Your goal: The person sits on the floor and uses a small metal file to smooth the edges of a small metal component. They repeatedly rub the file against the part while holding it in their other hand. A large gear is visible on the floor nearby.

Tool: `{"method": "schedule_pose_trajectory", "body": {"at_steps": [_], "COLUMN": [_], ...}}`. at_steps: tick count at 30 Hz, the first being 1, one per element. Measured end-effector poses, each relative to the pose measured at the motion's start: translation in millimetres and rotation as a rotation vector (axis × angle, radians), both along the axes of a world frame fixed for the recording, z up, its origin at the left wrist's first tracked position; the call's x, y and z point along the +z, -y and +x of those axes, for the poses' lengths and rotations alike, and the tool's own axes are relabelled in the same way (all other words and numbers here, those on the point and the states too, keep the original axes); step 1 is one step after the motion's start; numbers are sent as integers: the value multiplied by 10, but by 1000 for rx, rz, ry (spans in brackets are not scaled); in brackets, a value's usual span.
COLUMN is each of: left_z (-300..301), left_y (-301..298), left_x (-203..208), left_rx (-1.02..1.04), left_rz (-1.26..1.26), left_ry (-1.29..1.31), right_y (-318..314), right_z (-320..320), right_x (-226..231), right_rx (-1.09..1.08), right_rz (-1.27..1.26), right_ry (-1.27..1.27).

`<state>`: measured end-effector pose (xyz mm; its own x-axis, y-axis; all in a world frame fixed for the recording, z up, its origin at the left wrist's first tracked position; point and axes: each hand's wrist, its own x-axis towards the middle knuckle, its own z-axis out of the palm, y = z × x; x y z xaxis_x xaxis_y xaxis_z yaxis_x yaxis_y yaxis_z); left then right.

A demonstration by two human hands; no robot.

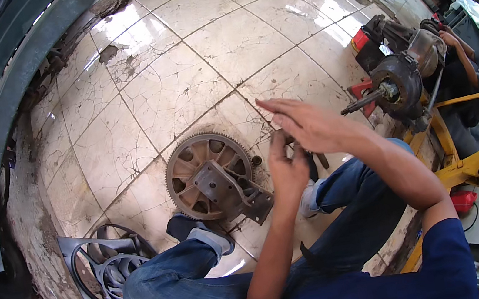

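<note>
My left hand is raised in front of me with its fingers curled together. A small dark shape shows at its fingertips, partly hidden, and I cannot make out what it is. Just above it, my right hand is stretched out flat with nothing in it. To the left of my hands, a toothed flywheel lies on the floor between my feet. A dark metal bracket rests over its middle and reaches past its near right edge. Beside the flywheel's right rim is a small round metal ring.
A cracked tile floor spreads ahead. At right stand a greasy gearbox-like assembly with a shaft, a yellow steel frame and another person. A fan shroud lies at lower left. A dark, handle-like piece lies beyond my right foot.
</note>
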<state>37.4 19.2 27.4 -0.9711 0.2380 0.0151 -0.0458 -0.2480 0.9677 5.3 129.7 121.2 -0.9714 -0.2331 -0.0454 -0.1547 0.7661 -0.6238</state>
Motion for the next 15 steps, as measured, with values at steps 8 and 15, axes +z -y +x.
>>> {"method": "schedule_pose_trajectory", "body": {"at_steps": [8, 15], "left_z": [-223, -205], "left_y": [47, 132], "left_x": [57, 94], "left_rx": [56, -3], "left_rz": [71, 256], "left_ry": [137, 275], "right_y": [-44, -51], "right_z": [13, -18], "right_x": [34, 397], "right_rx": [-17, -180], "right_rz": [-137, -190], "right_ry": [-5, 515]}}
